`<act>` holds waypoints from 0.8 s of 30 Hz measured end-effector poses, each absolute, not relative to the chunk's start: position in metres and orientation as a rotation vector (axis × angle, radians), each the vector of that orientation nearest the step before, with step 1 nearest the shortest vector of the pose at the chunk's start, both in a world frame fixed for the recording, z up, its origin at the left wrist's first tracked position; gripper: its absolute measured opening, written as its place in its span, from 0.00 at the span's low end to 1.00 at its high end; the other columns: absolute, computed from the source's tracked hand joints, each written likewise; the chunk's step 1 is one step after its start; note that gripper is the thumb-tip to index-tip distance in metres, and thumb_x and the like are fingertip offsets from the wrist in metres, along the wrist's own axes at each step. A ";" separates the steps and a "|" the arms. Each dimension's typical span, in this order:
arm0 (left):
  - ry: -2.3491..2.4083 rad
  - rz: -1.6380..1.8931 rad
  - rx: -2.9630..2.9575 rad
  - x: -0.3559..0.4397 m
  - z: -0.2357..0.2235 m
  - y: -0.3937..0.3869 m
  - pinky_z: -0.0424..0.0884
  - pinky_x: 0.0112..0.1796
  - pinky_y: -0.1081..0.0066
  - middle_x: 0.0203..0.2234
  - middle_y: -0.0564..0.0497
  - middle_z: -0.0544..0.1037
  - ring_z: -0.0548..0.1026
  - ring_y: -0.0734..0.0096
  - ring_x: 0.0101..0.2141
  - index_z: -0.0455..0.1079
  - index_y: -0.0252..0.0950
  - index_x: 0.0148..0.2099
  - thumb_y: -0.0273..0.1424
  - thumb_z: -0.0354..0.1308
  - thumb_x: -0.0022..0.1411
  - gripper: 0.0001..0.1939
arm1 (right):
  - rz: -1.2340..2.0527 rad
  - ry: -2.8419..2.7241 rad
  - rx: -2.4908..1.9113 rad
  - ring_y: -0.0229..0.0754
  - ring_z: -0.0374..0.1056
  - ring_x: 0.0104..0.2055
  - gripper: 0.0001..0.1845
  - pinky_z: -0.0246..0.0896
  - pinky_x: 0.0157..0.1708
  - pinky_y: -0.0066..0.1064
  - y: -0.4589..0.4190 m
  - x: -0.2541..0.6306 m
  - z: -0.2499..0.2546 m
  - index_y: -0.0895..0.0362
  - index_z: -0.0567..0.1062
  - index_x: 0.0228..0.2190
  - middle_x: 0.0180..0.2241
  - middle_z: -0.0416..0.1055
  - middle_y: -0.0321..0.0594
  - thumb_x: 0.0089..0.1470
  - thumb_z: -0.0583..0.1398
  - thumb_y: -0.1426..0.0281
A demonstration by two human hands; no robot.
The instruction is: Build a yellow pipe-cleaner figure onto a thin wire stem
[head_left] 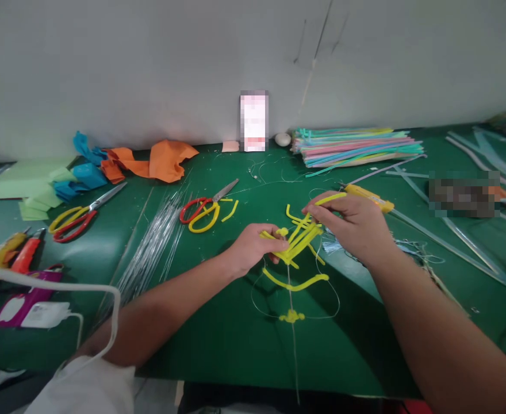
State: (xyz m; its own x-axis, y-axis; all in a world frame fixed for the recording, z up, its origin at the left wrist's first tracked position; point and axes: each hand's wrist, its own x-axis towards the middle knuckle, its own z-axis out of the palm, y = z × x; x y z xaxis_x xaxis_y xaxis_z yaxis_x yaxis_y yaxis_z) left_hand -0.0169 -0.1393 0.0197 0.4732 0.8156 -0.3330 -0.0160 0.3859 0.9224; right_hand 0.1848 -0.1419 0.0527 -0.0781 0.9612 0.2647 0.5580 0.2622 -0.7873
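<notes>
My left hand pinches a wire frame wrapped in yellow pipe cleaners between thumb and fingers, just right of the middle of the table. At the frame's upper right, the fingertips of my right hand close on a yellow pipe cleaner piece. Below both hands, a curved yellow strip and a small yellow knot sit along a thin wire stem that points toward me. A thin wire loop bows out around this lower part. Loose yellow cut bits lie left of the frame.
Red-and-yellow scissors lie left of my hands, beside a bundle of thin wires. More scissors rest further left. Colourful pipe cleaners are piled at the back. A yellow glue gun lies behind my right hand. A phone leans on the wall.
</notes>
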 end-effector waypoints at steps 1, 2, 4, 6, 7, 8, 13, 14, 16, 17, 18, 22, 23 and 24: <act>0.940 0.633 1.042 -0.016 0.019 -0.140 0.69 0.25 0.75 0.20 0.56 0.70 0.69 0.79 0.22 0.66 0.32 0.26 0.34 0.69 0.44 0.15 | 0.618 -1.759 -1.411 0.43 0.70 0.32 0.13 0.62 0.31 0.34 -0.141 0.185 0.051 0.53 0.78 0.23 0.29 0.76 0.38 0.55 0.62 0.61; 0.941 0.623 1.045 -0.016 0.019 -0.140 0.69 0.25 0.74 0.20 0.56 0.70 0.69 0.80 0.22 0.66 0.32 0.26 0.34 0.69 0.44 0.15 | 0.599 -1.763 -1.424 0.42 0.69 0.31 0.14 0.61 0.30 0.34 -0.141 0.185 0.049 0.54 0.77 0.22 0.27 0.75 0.38 0.55 0.61 0.61; 0.935 0.613 1.056 -0.017 0.018 -0.140 0.68 0.25 0.75 0.20 0.56 0.70 0.69 0.80 0.21 0.66 0.32 0.26 0.34 0.69 0.44 0.15 | 0.599 -1.741 -1.449 0.40 0.66 0.28 0.15 0.59 0.29 0.33 -0.140 0.185 0.046 0.54 0.76 0.22 0.25 0.73 0.37 0.55 0.61 0.60; 0.931 0.626 1.058 -0.017 0.017 -0.138 0.68 0.24 0.75 0.20 0.56 0.69 0.69 0.80 0.21 0.66 0.32 0.26 0.34 0.68 0.44 0.15 | 0.652 -1.689 -1.470 0.39 0.64 0.26 0.15 0.58 0.28 0.32 -0.139 0.185 0.043 0.54 0.75 0.22 0.23 0.71 0.36 0.56 0.61 0.60; 0.935 0.650 1.050 -0.018 0.016 -0.138 0.68 0.24 0.76 0.20 0.56 0.69 0.69 0.80 0.21 0.66 0.32 0.26 0.34 0.68 0.44 0.15 | 0.699 -1.653 -1.475 0.38 0.64 0.26 0.15 0.58 0.28 0.31 -0.138 0.184 0.041 0.54 0.74 0.22 0.23 0.70 0.35 0.56 0.60 0.59; 0.942 0.678 1.039 -0.018 0.015 -0.137 0.68 0.24 0.76 0.21 0.56 0.69 0.69 0.80 0.22 0.65 0.32 0.27 0.33 0.68 0.44 0.15 | 0.756 -1.612 -1.474 0.38 0.63 0.25 0.16 0.59 0.28 0.31 -0.137 0.184 0.040 0.54 0.74 0.22 0.22 0.69 0.35 0.55 0.60 0.59; 0.969 0.743 1.029 -0.017 0.010 -0.139 0.67 0.23 0.77 0.21 0.57 0.69 0.68 0.81 0.21 0.65 0.32 0.27 0.34 0.68 0.43 0.15 | 1.106 -1.431 -1.403 0.39 0.65 0.25 0.18 0.63 0.28 0.32 -0.132 0.183 0.034 0.54 0.77 0.23 0.21 0.70 0.36 0.51 0.64 0.53; 0.970 0.731 1.034 -0.016 0.010 -0.140 0.67 0.23 0.77 0.21 0.57 0.69 0.68 0.81 0.21 0.64 0.33 0.26 0.34 0.68 0.44 0.15 | 1.152 -1.419 -1.405 0.39 0.66 0.24 0.18 0.63 0.28 0.33 -0.132 0.183 0.034 0.54 0.78 0.23 0.21 0.70 0.36 0.50 0.65 0.52; 0.971 0.709 1.045 -0.016 0.010 -0.141 0.67 0.23 0.77 0.20 0.57 0.69 0.68 0.81 0.21 0.64 0.33 0.26 0.34 0.68 0.44 0.15 | 1.206 -1.408 -1.428 0.40 0.67 0.24 0.18 0.65 0.27 0.34 -0.132 0.184 0.033 0.53 0.79 0.23 0.21 0.71 0.37 0.46 0.67 0.51; 0.974 0.705 1.049 -0.015 0.010 -0.142 0.67 0.23 0.76 0.20 0.57 0.69 0.68 0.81 0.21 0.64 0.33 0.26 0.34 0.68 0.44 0.15 | 1.220 -1.408 -1.441 0.40 0.67 0.25 0.18 0.65 0.27 0.34 -0.133 0.184 0.034 0.53 0.79 0.23 0.21 0.71 0.37 0.44 0.68 0.51; 0.977 0.705 1.051 -0.015 0.011 -0.142 0.67 0.23 0.76 0.20 0.57 0.69 0.68 0.81 0.21 0.64 0.33 0.26 0.34 0.68 0.44 0.15 | 1.229 -1.411 -1.453 0.41 0.68 0.25 0.18 0.65 0.27 0.34 -0.133 0.185 0.035 0.53 0.79 0.24 0.22 0.72 0.37 0.42 0.69 0.51; 0.982 0.707 1.069 -0.014 0.010 -0.142 0.68 0.24 0.76 0.20 0.58 0.68 0.68 0.81 0.21 0.64 0.33 0.26 0.34 0.67 0.44 0.15 | 1.234 -1.520 -1.463 0.43 0.71 0.28 0.15 0.66 0.27 0.34 -0.135 0.189 0.041 0.52 0.80 0.25 0.25 0.76 0.38 0.37 0.73 0.56; 0.980 0.702 1.078 -0.014 0.009 -0.142 0.68 0.24 0.76 0.20 0.58 0.68 0.67 0.81 0.20 0.64 0.33 0.26 0.34 0.67 0.45 0.15 | 1.218 -1.568 -1.442 0.43 0.71 0.28 0.15 0.65 0.26 0.33 -0.135 0.191 0.042 0.52 0.80 0.25 0.25 0.76 0.39 0.37 0.73 0.57; 0.980 0.698 1.088 -0.014 0.008 -0.141 0.67 0.24 0.76 0.20 0.58 0.68 0.67 0.81 0.20 0.64 0.33 0.26 0.34 0.67 0.45 0.14 | 1.195 -1.611 -1.422 0.43 0.71 0.28 0.14 0.65 0.25 0.33 -0.135 0.192 0.043 0.51 0.80 0.25 0.25 0.76 0.39 0.38 0.73 0.57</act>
State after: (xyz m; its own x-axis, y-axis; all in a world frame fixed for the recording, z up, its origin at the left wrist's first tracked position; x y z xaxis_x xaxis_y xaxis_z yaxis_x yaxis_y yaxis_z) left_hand -0.0141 -0.1414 0.0084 0.4217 0.8557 -0.2999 -0.0032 0.3322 0.9432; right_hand 0.1922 -0.1347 0.0432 -0.1819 0.9796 -0.0853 0.3660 -0.0131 -0.9305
